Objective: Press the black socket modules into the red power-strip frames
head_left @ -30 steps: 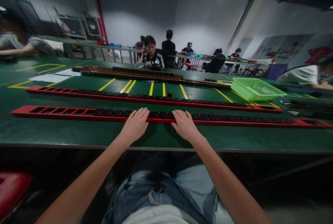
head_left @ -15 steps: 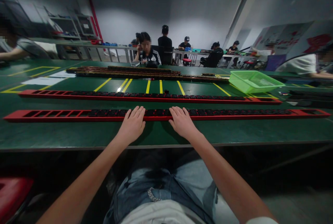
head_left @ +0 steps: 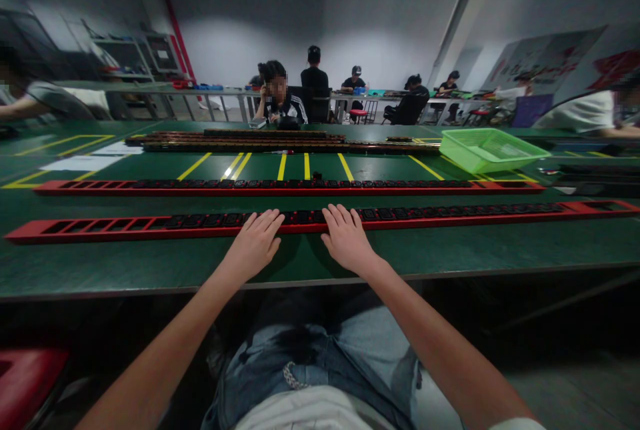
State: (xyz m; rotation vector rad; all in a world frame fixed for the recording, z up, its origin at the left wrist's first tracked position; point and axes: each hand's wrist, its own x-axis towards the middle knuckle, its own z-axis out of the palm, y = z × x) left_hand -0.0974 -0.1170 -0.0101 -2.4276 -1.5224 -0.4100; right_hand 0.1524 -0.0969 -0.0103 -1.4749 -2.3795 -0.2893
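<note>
My left arm (head_left: pixel 185 317) and right arm (head_left: pixel 425 320) stretch forward, slanted inward; my left grip (head_left: pixel 253 243) and right grip (head_left: pixel 347 239) lie apart, palm-down, fingers (head_left: pixel 270 220) outstretched, 2 thumbs (head_left: pixel 327 241) pointing inward.

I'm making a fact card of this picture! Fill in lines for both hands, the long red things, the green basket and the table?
Left hand: the left hand, fingers on the near red strip
Right hand: the right hand, on the same strip
Near strip: black pieces along most of it, red crossbars at its left end
Far strip: the far red strip, lying beyond the near one
Basket: the green basket, beyond the far strip, toward the right
Table: the green table, with yellow lines
</note>
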